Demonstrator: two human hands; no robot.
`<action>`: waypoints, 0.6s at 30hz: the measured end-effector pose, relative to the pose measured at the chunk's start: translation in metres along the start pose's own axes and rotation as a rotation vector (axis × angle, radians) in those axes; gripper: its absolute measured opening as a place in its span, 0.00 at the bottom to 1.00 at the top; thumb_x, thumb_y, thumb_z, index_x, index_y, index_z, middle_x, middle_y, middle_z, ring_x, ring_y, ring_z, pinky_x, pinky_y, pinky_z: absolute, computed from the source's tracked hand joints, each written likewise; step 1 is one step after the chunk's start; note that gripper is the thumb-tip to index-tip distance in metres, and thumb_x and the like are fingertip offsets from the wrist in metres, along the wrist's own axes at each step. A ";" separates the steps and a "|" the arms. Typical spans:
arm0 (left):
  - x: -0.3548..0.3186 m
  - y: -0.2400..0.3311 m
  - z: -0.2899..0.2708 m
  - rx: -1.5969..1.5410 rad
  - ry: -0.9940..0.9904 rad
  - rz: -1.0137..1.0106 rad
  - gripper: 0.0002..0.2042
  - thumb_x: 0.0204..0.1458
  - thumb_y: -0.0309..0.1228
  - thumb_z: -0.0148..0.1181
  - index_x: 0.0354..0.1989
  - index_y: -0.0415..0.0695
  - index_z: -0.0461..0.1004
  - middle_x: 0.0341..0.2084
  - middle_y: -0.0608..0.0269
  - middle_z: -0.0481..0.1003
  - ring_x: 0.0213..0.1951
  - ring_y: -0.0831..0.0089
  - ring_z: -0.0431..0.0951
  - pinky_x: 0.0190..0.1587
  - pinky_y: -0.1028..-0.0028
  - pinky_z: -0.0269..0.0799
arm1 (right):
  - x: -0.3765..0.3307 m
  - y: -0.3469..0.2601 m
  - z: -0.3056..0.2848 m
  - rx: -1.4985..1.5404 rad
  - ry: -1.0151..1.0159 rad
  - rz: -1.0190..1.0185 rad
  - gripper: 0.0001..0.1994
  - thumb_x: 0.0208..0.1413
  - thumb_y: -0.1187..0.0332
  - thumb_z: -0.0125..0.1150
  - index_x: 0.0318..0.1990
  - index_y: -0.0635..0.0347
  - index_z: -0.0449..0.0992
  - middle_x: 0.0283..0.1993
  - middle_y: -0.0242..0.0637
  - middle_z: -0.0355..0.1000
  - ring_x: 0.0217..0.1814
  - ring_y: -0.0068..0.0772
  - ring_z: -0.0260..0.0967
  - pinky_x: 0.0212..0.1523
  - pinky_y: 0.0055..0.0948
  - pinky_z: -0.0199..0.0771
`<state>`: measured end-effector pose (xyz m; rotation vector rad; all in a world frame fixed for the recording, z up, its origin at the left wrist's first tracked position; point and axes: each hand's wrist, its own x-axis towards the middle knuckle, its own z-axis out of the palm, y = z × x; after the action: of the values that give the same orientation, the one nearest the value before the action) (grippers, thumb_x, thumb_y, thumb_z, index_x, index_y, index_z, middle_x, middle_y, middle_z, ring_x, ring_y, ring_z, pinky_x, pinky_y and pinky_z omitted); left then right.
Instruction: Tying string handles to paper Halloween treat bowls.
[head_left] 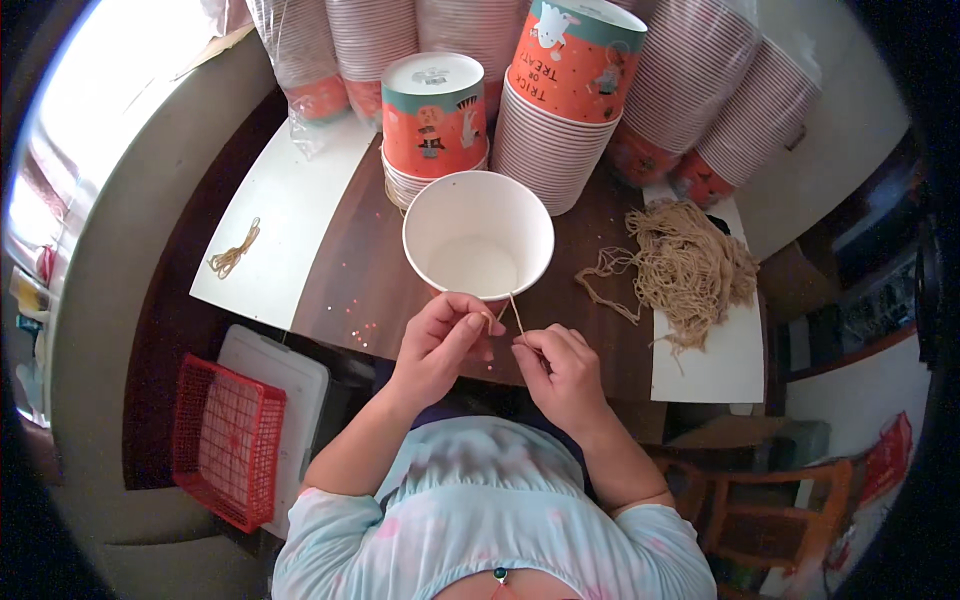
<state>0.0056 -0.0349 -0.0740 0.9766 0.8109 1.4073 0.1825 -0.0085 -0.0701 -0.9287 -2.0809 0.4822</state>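
Note:
An open white paper cup (pixel 478 236) stands upright on the brown table (pixel 350 280) right in front of me. My left hand (pixel 440 345) and my right hand (pixel 558 372) meet just below the cup's near rim. Both pinch a thin tan string (pixel 514 312) that runs up to the rim. A tangled heap of the same tan strings (pixel 688 268) lies to the right on a white sheet (pixel 712 365).
Stacks of orange and teal printed paper cups (pixel 435 125) stand behind the white cup, some in clear plastic sleeves (pixel 300 60). A small string bundle (pixel 233 251) lies on a white sheet at the left. A red basket (pixel 225 440) and wooden chair (pixel 770 505) sit below the table.

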 end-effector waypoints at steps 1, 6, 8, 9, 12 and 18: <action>-0.002 -0.002 0.001 -0.003 0.000 0.000 0.05 0.62 0.28 0.46 0.40 0.40 0.67 0.36 0.60 0.76 0.28 0.83 0.73 0.32 0.83 0.69 | -0.001 -0.001 -0.002 0.034 0.027 0.003 0.04 0.49 0.70 0.61 0.31 0.58 0.72 0.27 0.37 0.69 0.27 0.43 0.67 0.30 0.37 0.64; -0.011 -0.017 0.009 0.043 0.006 0.033 0.05 0.62 0.28 0.46 0.40 0.40 0.65 0.32 0.64 0.74 0.29 0.83 0.72 0.31 0.82 0.68 | -0.008 -0.008 -0.001 0.044 0.037 -0.032 0.04 0.48 0.73 0.61 0.31 0.60 0.73 0.25 0.37 0.68 0.25 0.40 0.66 0.27 0.35 0.64; -0.009 -0.019 0.009 0.037 -0.012 0.047 0.05 0.62 0.28 0.46 0.40 0.40 0.65 0.32 0.65 0.74 0.30 0.84 0.71 0.31 0.83 0.69 | -0.011 -0.010 0.000 0.025 0.036 -0.126 0.05 0.46 0.77 0.62 0.31 0.61 0.72 0.23 0.37 0.68 0.23 0.38 0.64 0.25 0.33 0.62; -0.008 -0.017 0.010 0.024 -0.012 0.015 0.05 0.62 0.28 0.46 0.39 0.40 0.65 0.33 0.64 0.74 0.30 0.84 0.72 0.32 0.83 0.70 | -0.013 -0.009 0.002 0.025 0.033 -0.125 0.05 0.46 0.77 0.62 0.31 0.61 0.72 0.23 0.37 0.68 0.23 0.38 0.64 0.25 0.33 0.62; -0.010 -0.013 0.015 -0.003 0.011 -0.051 0.05 0.61 0.28 0.47 0.39 0.40 0.65 0.33 0.64 0.74 0.31 0.84 0.72 0.33 0.83 0.71 | -0.017 -0.008 0.005 -0.049 0.017 -0.195 0.05 0.44 0.75 0.63 0.30 0.61 0.72 0.23 0.37 0.67 0.23 0.38 0.63 0.26 0.35 0.61; -0.010 -0.020 0.013 0.088 0.048 0.033 0.05 0.60 0.28 0.49 0.40 0.39 0.66 0.30 0.65 0.73 0.31 0.84 0.72 0.32 0.82 0.72 | -0.014 -0.009 0.006 -0.260 -0.131 -0.277 0.07 0.40 0.70 0.65 0.28 0.59 0.74 0.23 0.34 0.64 0.27 0.37 0.64 0.31 0.35 0.61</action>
<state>0.0250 -0.0446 -0.0876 1.0307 0.9025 1.4385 0.1800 -0.0251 -0.0760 -0.7508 -2.3869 0.1322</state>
